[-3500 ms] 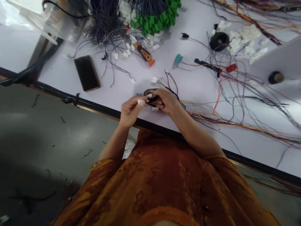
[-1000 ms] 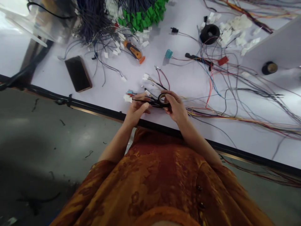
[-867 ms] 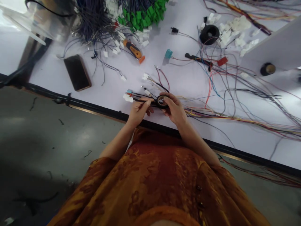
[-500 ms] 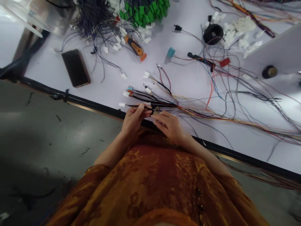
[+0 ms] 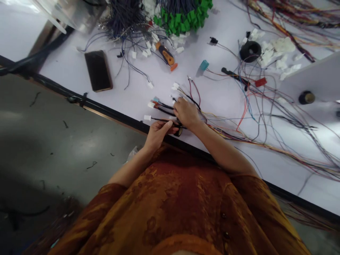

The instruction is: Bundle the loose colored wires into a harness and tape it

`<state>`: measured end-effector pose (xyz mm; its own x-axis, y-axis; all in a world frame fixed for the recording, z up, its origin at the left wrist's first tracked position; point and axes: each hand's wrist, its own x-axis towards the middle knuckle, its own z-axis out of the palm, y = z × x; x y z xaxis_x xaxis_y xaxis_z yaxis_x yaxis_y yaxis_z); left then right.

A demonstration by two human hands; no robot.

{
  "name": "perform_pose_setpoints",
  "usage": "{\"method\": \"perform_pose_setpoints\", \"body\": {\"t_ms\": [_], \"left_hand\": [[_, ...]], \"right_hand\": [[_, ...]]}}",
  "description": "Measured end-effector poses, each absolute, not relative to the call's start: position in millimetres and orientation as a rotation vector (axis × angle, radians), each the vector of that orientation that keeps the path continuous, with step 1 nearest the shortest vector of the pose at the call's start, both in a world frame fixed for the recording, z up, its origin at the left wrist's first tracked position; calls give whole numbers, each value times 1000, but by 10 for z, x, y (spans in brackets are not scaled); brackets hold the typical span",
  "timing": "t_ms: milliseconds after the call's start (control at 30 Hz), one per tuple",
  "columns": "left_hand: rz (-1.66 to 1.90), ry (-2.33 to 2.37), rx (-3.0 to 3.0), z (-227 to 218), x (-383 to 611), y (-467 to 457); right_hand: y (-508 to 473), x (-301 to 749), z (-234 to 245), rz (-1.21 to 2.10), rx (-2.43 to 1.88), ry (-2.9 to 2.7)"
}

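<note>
Wire (image 5: pixel 159 119) with a white connector (image 5: pixel 147 117) is stretching right of the phone (image 5: pixel 98 71), left hand (image 5: pixel 155 136) pinching it in its fingers (image 5: pixel 167 125), right hand (image 5: pixel 187 113) bending over other wires (image 5: pixel 165 111), its fingers' hold impossible to tell.

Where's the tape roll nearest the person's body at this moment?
In the head view, the tape roll is at the fingertips of the left hand, below the right hand, by the table edge.

Left hand (image 5: pixel 156 135) and right hand (image 5: pixel 186 112) held close together.
The left thumb is laid over curled fingers in a pinch; the right hand is arched, back upward, fingertips pointed down. The left forearm (image 5: pixel 130 164) and right forearm (image 5: pixel 224 147) are angled inward.
</note>
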<state>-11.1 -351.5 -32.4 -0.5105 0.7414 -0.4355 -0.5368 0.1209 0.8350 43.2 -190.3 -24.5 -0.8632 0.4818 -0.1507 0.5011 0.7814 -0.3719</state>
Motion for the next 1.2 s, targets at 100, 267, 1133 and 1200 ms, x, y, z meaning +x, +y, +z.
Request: {"method": "perform_pose_setpoints", "body": {"t_ms": [100, 267, 1133, 1200], "left_hand": [[1583, 1400, 255, -281, -177, -3430], [1631, 1318, 315, -175, -324, -3131], [1591, 1076, 442, -279, -527, -2816], [1575, 1058, 495, -255, -542, -2819]], "right_hand": [[-1833, 512, -185, -918, 839, 3069], [-1726, 718, 123, -1692, 1006, 2903], [-1672, 557, 427, -1755, 954, 2884], [-1674, 462, 424, -1848, 907, 2805]]}}
